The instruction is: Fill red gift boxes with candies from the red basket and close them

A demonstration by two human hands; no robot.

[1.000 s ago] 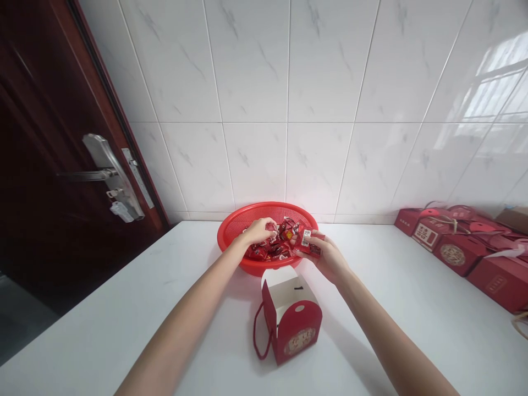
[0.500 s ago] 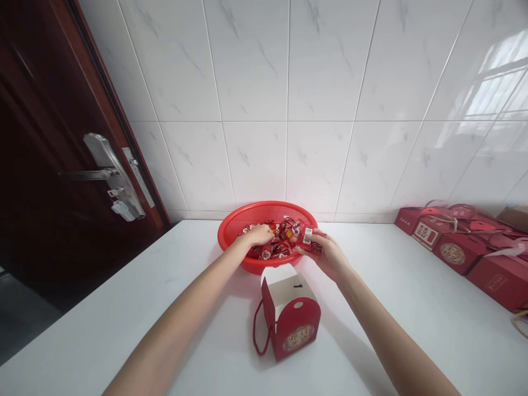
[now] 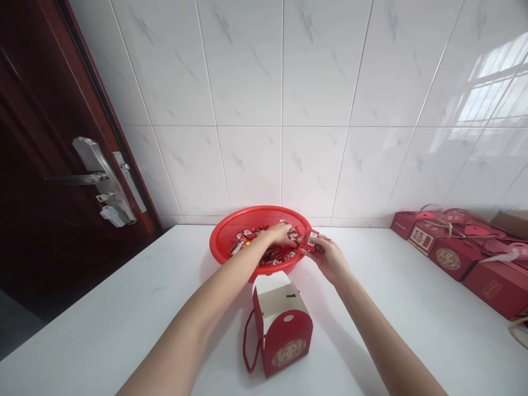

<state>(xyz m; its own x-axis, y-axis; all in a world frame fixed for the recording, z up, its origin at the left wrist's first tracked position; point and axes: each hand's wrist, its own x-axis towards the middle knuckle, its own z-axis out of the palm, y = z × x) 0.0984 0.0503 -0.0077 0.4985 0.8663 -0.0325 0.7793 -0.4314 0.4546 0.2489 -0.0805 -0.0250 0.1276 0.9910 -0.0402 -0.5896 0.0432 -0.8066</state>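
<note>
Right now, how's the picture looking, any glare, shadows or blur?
Head view: a window reflection glares off the tiled wall; head view: a soft shadow falls on the white table beside the right forearm; head view: the dark door loses detail; head view: much print on the wrapped packets is too small to read.
</note>
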